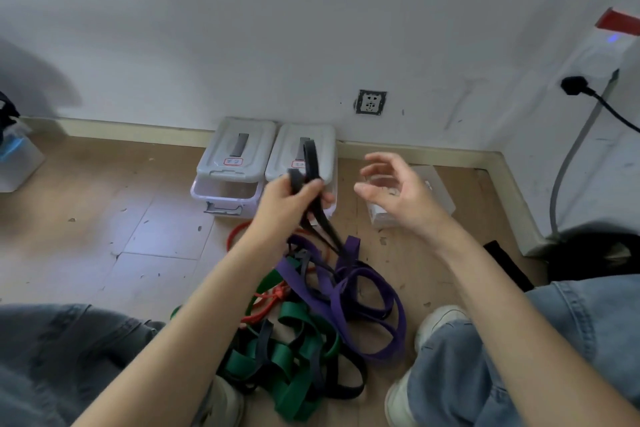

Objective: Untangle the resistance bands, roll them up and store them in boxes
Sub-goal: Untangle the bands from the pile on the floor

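Observation:
My left hand (pixel 287 199) grips a black resistance band (pixel 311 163), lifting a loop of it above the floor; the band trails down into a tangled pile. That pile holds purple bands (pixel 367 291), green bands (pixel 294 357), a thin red band (pixel 270 298) and more black ones, between my feet. My right hand (pixel 391 189) hovers to the right of the black band with relaxed, spread fingers and holds nothing. Two clear storage boxes with grey lids (pixel 239 152) (pixel 322 149) stand against the wall beyond my hands.
A small clear box (pixel 436 198) sits on the floor behind my right hand. A wall socket (pixel 371 102) is above the skirting. A black cable (pixel 602 104) and grey pipe run down the right wall. My knees and shoes flank the pile.

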Demonstrator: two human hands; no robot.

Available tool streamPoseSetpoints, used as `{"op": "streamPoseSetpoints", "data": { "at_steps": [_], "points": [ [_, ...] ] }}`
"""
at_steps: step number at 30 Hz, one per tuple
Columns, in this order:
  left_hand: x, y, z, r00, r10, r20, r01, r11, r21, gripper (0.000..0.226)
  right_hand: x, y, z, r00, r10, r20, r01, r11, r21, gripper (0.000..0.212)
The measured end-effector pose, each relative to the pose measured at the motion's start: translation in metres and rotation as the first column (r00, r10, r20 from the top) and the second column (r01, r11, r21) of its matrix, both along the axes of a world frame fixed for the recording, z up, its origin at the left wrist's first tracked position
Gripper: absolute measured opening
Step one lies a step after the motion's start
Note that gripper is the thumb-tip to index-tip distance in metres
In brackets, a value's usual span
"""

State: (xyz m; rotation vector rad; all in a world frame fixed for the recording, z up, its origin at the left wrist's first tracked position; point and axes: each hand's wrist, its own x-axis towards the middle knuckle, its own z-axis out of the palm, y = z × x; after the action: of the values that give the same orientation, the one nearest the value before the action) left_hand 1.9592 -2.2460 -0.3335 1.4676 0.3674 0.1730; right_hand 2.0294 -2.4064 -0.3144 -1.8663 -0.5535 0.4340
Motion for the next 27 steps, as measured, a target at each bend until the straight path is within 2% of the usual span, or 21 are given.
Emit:
{"op": "streamPoseSetpoints", "data": {
  "at_steps": [2, 3, 4, 5, 6, 7, 8, 9, 10, 12, 13, 15, 16, 17, 18, 19, 21, 23, 25, 27],
  "points": [
    [0.003, 0.004, 0.014, 0.999, -0.045, 0.004, 0.045, 0.96, -0.277, 0.01, -0.007, 0.004, -0.01, 0.972, 0.205, -0.114, -0.221, 0.962, -0.161, 0.071],
    [0.003, 0.004, 0.021, 0.992, -0.121, 0.034, 0.125, 0.935, -0.331, 0.013, -0.016, 0.009, -0.016, 0.932, 0.33, -0.15, -0.358, 0.905, -0.229, 0.069],
    [0.005, 0.003, 0.025, 0.982, -0.176, 0.063, 0.186, 0.917, -0.353, 0.019, -0.022, 0.015, -0.022, 0.906, 0.402, -0.129, -0.422, 0.868, -0.26, 0.053],
    [0.005, 0.004, 0.025, 0.977, -0.204, 0.068, 0.215, 0.906, -0.365, 0.027, -0.025, 0.02, -0.025, 0.917, 0.392, -0.07, -0.397, 0.887, -0.237, 0.029],
    [0.004, 0.009, 0.022, 0.974, -0.218, 0.067, 0.227, 0.895, -0.384, 0.038, -0.025, 0.023, -0.02, 0.946, 0.319, -0.05, -0.323, 0.936, -0.143, 0.013],
    [0.0, 0.015, 0.018, 0.968, -0.241, 0.064, 0.247, 0.894, -0.374, 0.048, -0.023, 0.023, -0.012, 0.973, 0.206, -0.102, -0.208, 0.978, -0.008, 0.019],
    [-0.004, 0.019, 0.008, 0.953, -0.299, 0.049, 0.301, 0.917, -0.26, 0.054, -0.019, 0.022, -0.003, 0.97, 0.12, -0.21, -0.092, 0.986, 0.138, 0.026],
    [-0.011, 0.016, -0.002, 0.917, -0.398, -0.007, 0.395, 0.911, -0.117, 0.051, -0.013, 0.02, 0.007, 0.938, 0.109, -0.33, -0.012, 0.959, 0.282, 0.029],
    [-0.017, 0.01, -0.018, 0.853, -0.516, -0.085, 0.516, 0.856, -0.014, 0.041, -0.008, 0.019, 0.017, 0.903, 0.129, -0.41, 0.043, 0.922, 0.385, 0.029],
    [-0.03, -0.013, -0.039, 0.732, -0.635, -0.245, 0.649, 0.76, -0.03, 0.028, -0.001, 0.019, 0.028, 0.874, 0.133, -0.468, 0.133, 0.86, 0.492, 0.027],
    [-0.031, -0.022, -0.043, 0.721, -0.639, -0.268, 0.664, 0.747, 0.004, 0.022, 0.002, 0.018, 0.03, 0.872, 0.104, -0.479, 0.184, 0.837, 0.515, 0.028],
    [-0.026, -0.022, -0.038, 0.804, -0.532, -0.267, 0.576, 0.807, 0.126, 0.014, 0.008, 0.01, 0.027, 0.837, 0.082, -0.54, 0.268, 0.8, 0.536, 0.028],
    [-0.022, -0.014, -0.029, 0.86, -0.449, -0.242, 0.482, 0.871, 0.096, 0.016, 0.009, 0.005, 0.024, 0.817, 0.113, -0.565, 0.26, 0.804, 0.535, 0.034],
    [-0.018, -0.007, -0.013, 0.91, -0.366, -0.196, 0.369, 0.929, -0.025, 0.018, 0.01, 0.0, 0.018, 0.818, 0.151, -0.555, 0.189, 0.84, 0.508, 0.048],
    [-0.013, 0.001, 0.005, 0.945, -0.307, -0.116, 0.287, 0.944, -0.16, 0.019, 0.008, -0.002, 0.011, 0.838, 0.199, -0.508, 0.048, 0.901, 0.431, 0.061],
    [-0.009, 0.006, 0.026, 0.961, -0.276, -0.02, 0.261, 0.928, -0.267, 0.02, 0.002, -0.001, 0.004, 0.857, 0.275, -0.435, -0.135, 0.936, 0.324, 0.065],
    [-0.001, 0.005, 0.061, 0.96, -0.238, 0.149, 0.278, 0.875, -0.396, 0.022, -0.01, 0.007, -0.003, 0.822, 0.442, -0.358, -0.414, 0.897, 0.157, 0.053],
    [0.007, -0.001, 0.082, 0.964, -0.184, 0.194, 0.256, 0.844, -0.472, 0.022, -0.019, 0.015, 0.002, 0.803, 0.514, -0.301, -0.521, 0.851, 0.062, 0.043],
    [0.015, 0.003, 0.085, 0.97, -0.154, 0.189, 0.228, 0.849, -0.477, 0.024, -0.024, 0.018, 0.012, 0.846, 0.48, -0.232, -0.473, 0.877, 0.089, 0.02],
    [0.014, 0.015, 0.065, 0.955, -0.262, 0.141, 0.296, 0.887, -0.355, 0.033, -0.024, 0.019, 0.023, 0.924, 0.312, -0.219, -0.266, 0.939, 0.216, 0.014]
  ]
}}
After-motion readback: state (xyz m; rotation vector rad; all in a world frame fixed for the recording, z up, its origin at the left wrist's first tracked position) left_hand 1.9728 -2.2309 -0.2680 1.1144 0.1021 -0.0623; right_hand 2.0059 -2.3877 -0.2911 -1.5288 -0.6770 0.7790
